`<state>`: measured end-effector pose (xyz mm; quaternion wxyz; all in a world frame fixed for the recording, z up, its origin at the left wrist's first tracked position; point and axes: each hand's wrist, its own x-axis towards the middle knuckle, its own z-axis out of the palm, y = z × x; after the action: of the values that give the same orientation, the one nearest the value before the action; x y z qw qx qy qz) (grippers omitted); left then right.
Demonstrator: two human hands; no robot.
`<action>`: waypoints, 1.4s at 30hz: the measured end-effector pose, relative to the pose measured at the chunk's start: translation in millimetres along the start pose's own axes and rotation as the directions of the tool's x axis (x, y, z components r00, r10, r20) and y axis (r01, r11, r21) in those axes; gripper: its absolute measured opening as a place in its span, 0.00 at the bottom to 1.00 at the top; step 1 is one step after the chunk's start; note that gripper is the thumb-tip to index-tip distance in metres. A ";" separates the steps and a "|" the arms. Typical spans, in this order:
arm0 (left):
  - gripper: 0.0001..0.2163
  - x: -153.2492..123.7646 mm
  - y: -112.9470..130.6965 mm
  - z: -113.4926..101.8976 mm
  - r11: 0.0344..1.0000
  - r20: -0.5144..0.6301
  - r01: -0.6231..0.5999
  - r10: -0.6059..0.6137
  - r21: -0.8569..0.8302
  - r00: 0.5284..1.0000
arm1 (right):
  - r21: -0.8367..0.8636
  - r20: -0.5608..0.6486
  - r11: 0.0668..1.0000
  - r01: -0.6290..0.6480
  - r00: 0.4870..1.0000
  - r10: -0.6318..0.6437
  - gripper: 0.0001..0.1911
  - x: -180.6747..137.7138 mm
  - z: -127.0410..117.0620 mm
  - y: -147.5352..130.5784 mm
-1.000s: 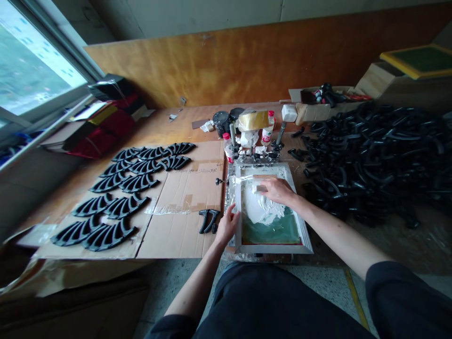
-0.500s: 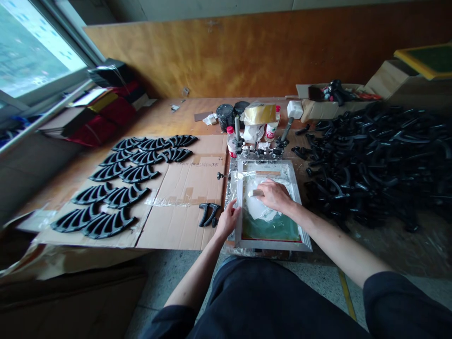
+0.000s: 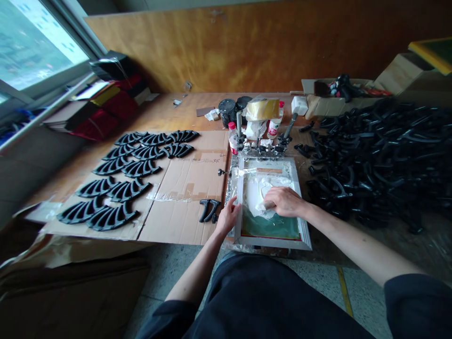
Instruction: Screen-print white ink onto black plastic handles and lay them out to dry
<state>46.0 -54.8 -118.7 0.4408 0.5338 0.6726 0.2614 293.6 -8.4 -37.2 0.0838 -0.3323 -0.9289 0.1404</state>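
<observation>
A silk-screen frame (image 3: pixel 306 235) with a silver metal border lies before me, its green mesh smeared with white ink (image 3: pixel 254 193). My right hand (image 3: pixel 285 201) is closed round a small squeegee (image 3: pixel 260 207), mostly hidden under the fingers and coated white at its edge, pressed low over the ink. My left hand (image 3: pixel 229 215) grips the left border of the frame with thumb and fingertips. Just left of that hand, a pair of curved black plastic handles (image 3: pixel 209 210) lies on the cardboard.
Fanned rows of black handles (image 3: pixel 113 215) cover the cardboard (image 3: pixel 176 207) on the left. At right spreads a large heap of black parts (image 3: pixel 374 160). Clamps (image 3: pixel 263 148) hold the frame's back edge, with bottles (image 3: pixel 233 136), dark tubs (image 3: pixel 227 112) and a tape roll (image 3: pixel 262 109) behind.
My right hand has moved toward me and slightly right with the squeegee, over the white ink. My left hand stays at the frame's border. The view has shifted slightly.
</observation>
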 end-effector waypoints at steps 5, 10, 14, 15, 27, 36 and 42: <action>0.26 0.1 1.4 -0.7 1.000 0.003 -0.004 0.004 -0.015 1.000 | -0.073 -0.178 0.997 0.015 0.984 -0.028 0.15 -8.4 25.4 -6.8; 0.25 -1.4 7.2 -3.4 0.999 0.005 0.012 -0.011 -0.051 1.000 | -0.007 -0.142 0.999 -0.032 0.989 0.031 0.08 -6.4 19.1 -5.6; 0.29 -10.6 26.0 -16.3 0.980 0.046 -0.005 0.014 -0.200 0.999 | 0.014 -0.250 0.963 -0.268 0.932 0.263 0.24 40.4 -22.7 15.0; 0.30 -14.3 34.1 -21.1 0.966 0.057 -0.004 0.019 -0.258 0.998 | 0.022 -0.276 0.946 -0.323 0.908 0.316 0.28 47.1 -35.6 25.0; 0.24 12.6 160.8 -58.4 0.645 -0.240 -0.371 0.284 -0.668 0.928 | 0.291 -0.249 0.722 -0.628 0.679 0.691 0.16 -40.4 10.5 77.6; 0.28 -49.1 72.4 37.2 0.665 0.404 0.399 -0.156 -0.632 0.901 | 0.061 -0.144 0.833 -0.551 0.821 0.553 0.06 1.3 64.7 -38.3; 0.21 -25.4 14.1 -10.8 0.780 0.090 0.274 -0.272 -0.563 0.958 | 0.173 -0.304 0.935 -0.311 0.886 0.351 0.18 -46.6 52.4 3.1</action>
<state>44.5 -73.5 -94.1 0.6143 0.2753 0.6329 0.3826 318.0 -46.7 -90.7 0.2324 -0.4990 -0.8212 0.1502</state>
